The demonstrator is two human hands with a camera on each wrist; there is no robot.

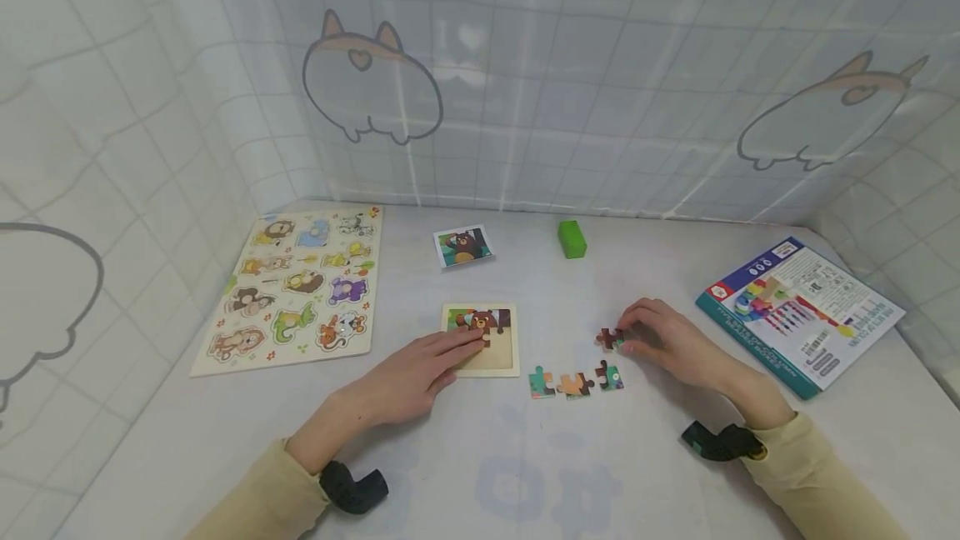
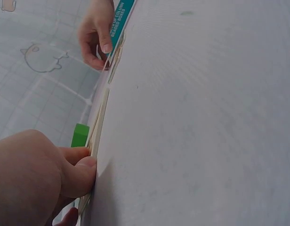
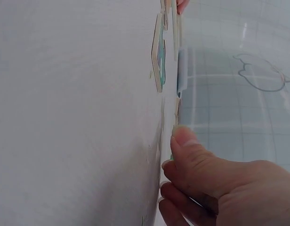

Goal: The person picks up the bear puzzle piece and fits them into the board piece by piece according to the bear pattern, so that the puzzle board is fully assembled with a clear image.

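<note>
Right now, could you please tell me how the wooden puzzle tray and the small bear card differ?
The puzzle tray is partly filled, with bare wood showing, while the bear card shows its picture complete. The left hand rests on the puzzle tray; no hand touches the bear card. The puzzle tray lies closer in, whereas the bear card lies farther back, slightly turned. Both show a brown bear.

Pale walls, gridded like tile, rise behind the desk's far edge and along both its sides, creased and glossy. Two plump corgi rumps are drawn across the back one. Light catches there in long bright streaks; faint blue-grey lettering marks the desk's white top toward its near edge.
</note>
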